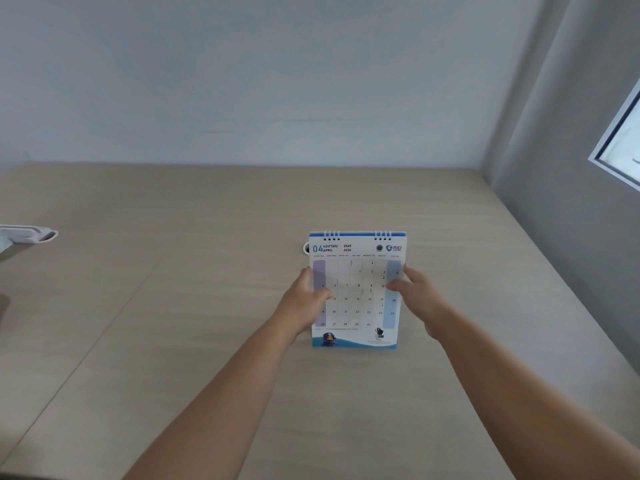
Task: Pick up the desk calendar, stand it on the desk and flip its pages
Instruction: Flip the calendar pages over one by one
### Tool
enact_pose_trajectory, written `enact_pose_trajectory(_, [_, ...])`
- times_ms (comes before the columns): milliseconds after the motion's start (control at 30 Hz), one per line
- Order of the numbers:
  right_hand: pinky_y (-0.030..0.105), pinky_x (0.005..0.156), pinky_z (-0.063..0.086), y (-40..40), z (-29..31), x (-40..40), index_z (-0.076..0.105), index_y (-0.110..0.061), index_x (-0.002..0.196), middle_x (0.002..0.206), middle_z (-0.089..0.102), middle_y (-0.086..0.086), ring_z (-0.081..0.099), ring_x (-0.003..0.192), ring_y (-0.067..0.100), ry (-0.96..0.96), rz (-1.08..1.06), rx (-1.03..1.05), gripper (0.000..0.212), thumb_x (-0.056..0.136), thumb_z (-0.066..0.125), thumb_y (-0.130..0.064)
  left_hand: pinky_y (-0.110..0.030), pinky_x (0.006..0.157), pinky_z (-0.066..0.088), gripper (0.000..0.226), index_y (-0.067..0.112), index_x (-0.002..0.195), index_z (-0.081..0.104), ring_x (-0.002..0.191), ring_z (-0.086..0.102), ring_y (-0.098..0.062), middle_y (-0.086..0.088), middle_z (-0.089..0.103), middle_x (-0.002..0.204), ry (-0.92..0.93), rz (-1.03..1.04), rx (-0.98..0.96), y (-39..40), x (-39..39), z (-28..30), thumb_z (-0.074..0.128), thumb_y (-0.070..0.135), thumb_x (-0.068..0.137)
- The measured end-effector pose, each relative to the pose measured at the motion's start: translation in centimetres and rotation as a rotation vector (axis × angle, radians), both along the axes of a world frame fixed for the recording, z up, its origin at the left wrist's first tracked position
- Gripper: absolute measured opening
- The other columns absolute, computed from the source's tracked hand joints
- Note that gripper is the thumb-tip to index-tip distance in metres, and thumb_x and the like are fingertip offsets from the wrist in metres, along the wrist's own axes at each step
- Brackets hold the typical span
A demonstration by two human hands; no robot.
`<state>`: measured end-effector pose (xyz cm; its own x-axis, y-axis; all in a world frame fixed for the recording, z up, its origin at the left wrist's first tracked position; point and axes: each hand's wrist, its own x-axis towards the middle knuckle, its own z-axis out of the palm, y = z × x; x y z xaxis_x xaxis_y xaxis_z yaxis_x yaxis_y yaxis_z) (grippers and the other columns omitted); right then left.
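Note:
The desk calendar [356,292] stands upright near the middle of the desk [207,271], its lower edge on the wood. The April 2026 page faces me, with a white spiral binding along the top. My left hand [306,299] grips its left edge, thumb across the front of the page. My right hand [415,296] grips the right edge, thumb on the page and fingers behind. Part of the date grid is hidden under both thumbs.
A small white ring-shaped object [306,248] peeks out behind the calendar's top left corner. A white and grey object [27,235] lies at the desk's left edge. A pale wall runs along the back, a grey wall on the right with a window frame [620,147].

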<state>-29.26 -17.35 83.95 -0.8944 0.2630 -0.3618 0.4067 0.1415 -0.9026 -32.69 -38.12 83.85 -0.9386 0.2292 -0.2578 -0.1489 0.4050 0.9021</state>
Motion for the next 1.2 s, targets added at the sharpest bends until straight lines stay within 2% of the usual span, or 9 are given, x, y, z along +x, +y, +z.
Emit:
enact_pose_trajectory(100, [0.033,0.088,0.038,0.6,0.3,-0.1,0.061,-0.016,0.12,0.109,0.067,-0.002,0.057,0.112,0.021,0.024,-0.083,0.038,0.038,0.083,0.054,-0.02,-0.03,0.082,0.041,0.039,0.024,0.125,0.05,0.103,0.055,-0.014,0.009,0.055,0.119,0.001,0.091,-0.012,-0.4,0.2,0.5,0.057,0.03,0.087])
enact_pose_trajectory(233, [0.034,0.083,0.04,2.3,3.1,-0.6,0.063,-0.019,0.094,0.098,0.06,-0.005,0.05,0.101,0.02,0.056,-0.206,-0.12,0.024,0.084,0.05,-0.037,-0.036,0.09,0.04,0.025,0.023,0.09,0.065,0.111,0.053,-0.019,0.003,0.061,0.112,-0.024,0.178,0.189,-1.9,-1.1,3.0,0.049,0.041,0.091])
enact_pose_trajectory(300, [0.033,0.081,0.044,2.9,4.5,-0.9,0.067,-0.024,0.101,0.111,0.059,-0.006,0.051,0.105,0.018,0.131,-0.159,-0.286,0.04,0.085,0.042,-0.05,-0.046,0.106,0.031,0.035,0.029,0.094,0.072,0.131,0.044,-0.023,0.005,0.055,0.137,-0.048,0.15,0.389,-2.5,-1.9,4.7,0.044,0.05,0.091])
enact_pose_trajectory(400, [0.044,0.111,0.02,3.2,5.8,-1.6,0.058,-0.04,0.128,0.154,0.029,-0.011,0.03,0.136,0.018,0.273,-0.105,-0.342,0.05,0.091,0.03,-0.056,-0.042,0.109,0.027,0.037,0.038,0.125,0.06,0.138,0.036,-0.02,0.013,0.037,0.152,0.057,0.151,0.447,-2.2,-2.8,6.8,0.037,0.047,0.097])
enact_pose_trajectory(633, [0.042,0.114,0.024,1.6,3.6,-2.0,0.039,-0.024,0.144,0.154,0.035,-0.002,0.032,0.141,0.022,0.136,-0.183,-0.228,0.055,0.094,0.043,-0.045,-0.046,0.118,0.026,0.049,0.024,0.145,0.041,0.141,0.036,-0.021,0.004,0.036,0.156,-0.006,0.198,0.227,-1.0,-2.8,4.3,0.043,0.039,0.098])
enact_pose_trajectory(733, [0.041,0.112,0.027,1.2,1.7,-1.9,0.044,-0.02,0.141,0.149,0.043,0.0,0.038,0.138,0.022,0.04,-0.144,-0.216,0.052,0.094,0.043,-0.043,-0.045,0.115,0.028,0.038,0.026,0.133,0.053,0.138,0.039,-0.024,0.001,0.044,0.149,-0.085,0.182,0.185,-0.8,-2.1,2.8,0.04,0.037,0.099])
enact_pose_trajectory(833, [0.039,0.107,0.031,1.1,1.2,-2.0,0.047,-0.018,0.137,0.134,0.053,0.001,0.046,0.129,0.024,0.037,-0.135,-0.201,0.047,0.095,0.043,-0.04,-0.036,0.102,0.033,0.019,0.032,0.092,0.058,0.119,0.046,-0.019,0.006,0.06,0.118,-0.121,0.144,0.189,-0.3,-2.2,2.3,0.041,0.032,0.1])
enact_pose_trajectory(1000, [0.043,0.102,0.04,1.9,2.0,-3.3,0.05,-0.01,0.111,0.11,0.062,0.007,0.054,0.099,0.024,0.089,-0.142,-0.148,0.031,0.094,0.047,-0.036,-0.036,0.089,0.036,0.024,0.021,0.108,0.055,0.108,0.052,-0.021,0.001,0.062,0.114,-0.125,0.153,0.191,0.2,-3.8,2.5,0.045,0.041,0.097])
enact_pose_trajectory(1200, [0.052,0.09,0.047,1.7,4.0,-6.5,0.045,-0.016,0.081,0.097,0.056,0.011,0.046,0.088,0.022,0.076,-0.046,-0.021,0.021,0.093,0.048,-0.032,-0.036,0.087,0.041,0.032,0.023,0.078,0.058,0.08,0.057,-0.016,0.003,0.064,0.086,-0.101,0.277,0.176,1.2,-7.2,4.1,0.046,0.049,0.094])
